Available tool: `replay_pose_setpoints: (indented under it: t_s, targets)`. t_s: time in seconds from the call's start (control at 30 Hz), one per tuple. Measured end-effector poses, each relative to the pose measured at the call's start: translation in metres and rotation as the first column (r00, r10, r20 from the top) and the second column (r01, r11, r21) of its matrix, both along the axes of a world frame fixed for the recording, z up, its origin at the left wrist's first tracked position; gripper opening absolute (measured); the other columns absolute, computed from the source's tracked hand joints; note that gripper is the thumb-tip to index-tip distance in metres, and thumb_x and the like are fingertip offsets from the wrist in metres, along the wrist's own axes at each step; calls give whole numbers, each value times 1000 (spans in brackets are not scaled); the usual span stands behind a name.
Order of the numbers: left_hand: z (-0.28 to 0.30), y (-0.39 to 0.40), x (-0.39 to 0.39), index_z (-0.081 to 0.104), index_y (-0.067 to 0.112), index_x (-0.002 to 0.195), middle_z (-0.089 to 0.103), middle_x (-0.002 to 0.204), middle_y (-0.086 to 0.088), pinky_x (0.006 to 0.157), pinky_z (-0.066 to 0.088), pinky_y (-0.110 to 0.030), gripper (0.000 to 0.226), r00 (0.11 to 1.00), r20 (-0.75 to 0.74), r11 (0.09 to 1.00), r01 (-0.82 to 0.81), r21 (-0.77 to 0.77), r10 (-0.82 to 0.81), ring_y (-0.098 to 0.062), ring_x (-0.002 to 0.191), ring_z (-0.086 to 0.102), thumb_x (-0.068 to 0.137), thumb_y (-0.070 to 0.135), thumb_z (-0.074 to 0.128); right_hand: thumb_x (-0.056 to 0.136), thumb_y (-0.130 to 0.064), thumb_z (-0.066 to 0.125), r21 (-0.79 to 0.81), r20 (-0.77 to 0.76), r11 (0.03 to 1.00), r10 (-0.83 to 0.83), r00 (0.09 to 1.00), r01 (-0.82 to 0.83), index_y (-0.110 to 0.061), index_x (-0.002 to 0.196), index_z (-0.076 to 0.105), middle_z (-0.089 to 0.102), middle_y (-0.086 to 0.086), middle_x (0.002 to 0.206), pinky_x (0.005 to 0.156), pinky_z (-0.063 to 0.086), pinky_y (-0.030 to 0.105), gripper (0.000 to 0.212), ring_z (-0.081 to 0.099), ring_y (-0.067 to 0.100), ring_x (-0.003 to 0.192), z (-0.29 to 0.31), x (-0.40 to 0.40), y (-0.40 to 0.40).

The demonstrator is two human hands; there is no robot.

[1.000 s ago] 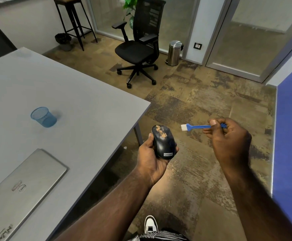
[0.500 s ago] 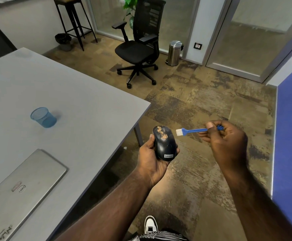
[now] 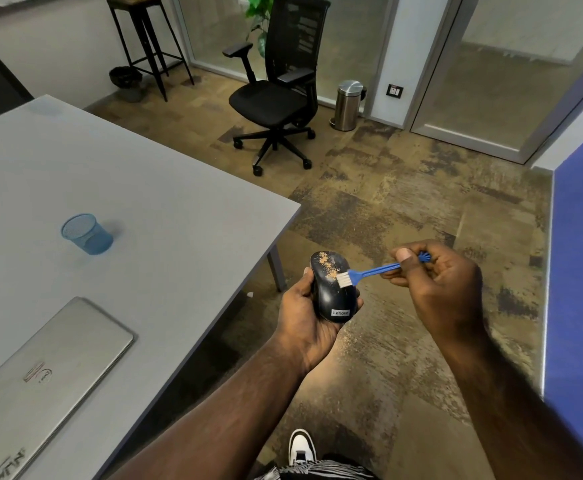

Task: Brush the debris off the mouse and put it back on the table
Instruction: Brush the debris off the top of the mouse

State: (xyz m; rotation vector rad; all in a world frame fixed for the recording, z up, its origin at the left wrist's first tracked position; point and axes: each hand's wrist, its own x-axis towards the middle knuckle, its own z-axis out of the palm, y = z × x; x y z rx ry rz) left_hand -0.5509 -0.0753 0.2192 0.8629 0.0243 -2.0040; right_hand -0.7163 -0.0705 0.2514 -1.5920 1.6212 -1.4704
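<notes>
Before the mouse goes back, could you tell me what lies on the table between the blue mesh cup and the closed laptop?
In the head view, only bare grey table lies between the blue mesh cup and the closed laptop.

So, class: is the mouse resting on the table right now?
No, the left hand holds the mouse beside the table, over the floor.

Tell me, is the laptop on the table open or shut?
Shut. The silver laptop lies flat on the grey table with its lid down, logo side facing up; no screen or keyboard shows.
</notes>
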Motion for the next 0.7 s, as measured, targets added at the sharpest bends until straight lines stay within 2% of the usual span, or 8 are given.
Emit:
replay_pose_setpoints:
  t_s: [0.13, 0.2, 0.3, 0.37, 0.43, 0.57, 0.63, 0.7]
  targets:
    - [0, 2, -1, 52, 0, 131, 62, 107, -23, 71, 59, -40, 55, 1000, -19, 1000, 15, 9, -14, -32, 86, 61, 99, 43, 36, 96, -24, 62, 51, -116, 996, -67, 991, 73, -25, 96, 71, 70, -16, 71, 64, 63, 41, 9, 74, 6, 68, -6, -1, -10]
    - [0, 3, -2, 53, 1, 128, 62, 107, -23, 70, 59, -41, 53, 999, -29, 1000, 20, 18, -19, -33, 86, 62, 99, 42, 37, 97, -20, 61, 77, -144, 989, -115, 983, 127, -16, 101, 72, 70, -12, 72, 69, 63, 44, 13, 74, 8, 71, -7, -5, -16]
    - [2, 5, -2, 55, 2, 125, 63, 106, -22, 69, 59, -41, 51, 999, -29, 999, 27, 26, -26, -33, 87, 62, 99, 42, 38, 96, -25, 61, 62, -78, 990, -120, 990, 125, -20, 99, 72, 71, -13, 71, 67, 63, 41, 12, 74, 7, 69, -4, -10, -17]
    - [2, 4, -1, 56, 2, 125, 63, 107, -22, 68, 60, -40, 52, 1000, -22, 999, 23, 26, -22, -33, 87, 62, 99, 42, 37, 93, -34, 60, 26, -26, 998, -62, 998, 63, -33, 90, 69, 73, -15, 71, 61, 62, 29, 9, 73, 3, 66, -1, -10, -13]
    - [3, 4, -1, 53, 0, 130, 61, 109, -23, 66, 60, -39, 55, 1000, -10, 999, 29, 22, -29, -33, 86, 61, 99, 42, 36, 92, -34, 61, 22, -61, 999, -23, 998, 24, -40, 86, 66, 73, -20, 73, 58, 60, 23, 10, 73, 1, 64, -2, -7, -10]
    - [4, 6, -1, 50, 0, 135, 59, 113, -22, 68, 60, -39, 57, 999, 0, 999, 49, 24, -49, -33, 87, 61, 99, 42, 37, 97, -22, 61, 76, -160, 990, -107, 981, 120, -21, 99, 71, 70, -13, 71, 66, 63, 43, 10, 74, 8, 69, -9, -8, -17]
    - [5, 6, -1, 50, 1, 134, 59, 115, -22, 70, 59, -40, 56, 998, 9, 998, 54, 22, -54, -33, 88, 61, 99, 42, 37, 97, -23, 60, 74, -113, 988, -124, 986, 133, -19, 100, 71, 72, -10, 73, 67, 63, 44, 12, 75, 9, 70, -8, -12, -19]
    - [5, 6, -1, 50, 0, 134, 59, 114, -23, 69, 60, -41, 56, 999, 13, 999, 46, 19, -47, -33, 88, 61, 100, 42, 37, 96, -26, 60, 51, -21, 995, -80, 997, 81, -28, 94, 69, 73, -10, 71, 64, 64, 39, 10, 75, 7, 68, -2, -12, -14]
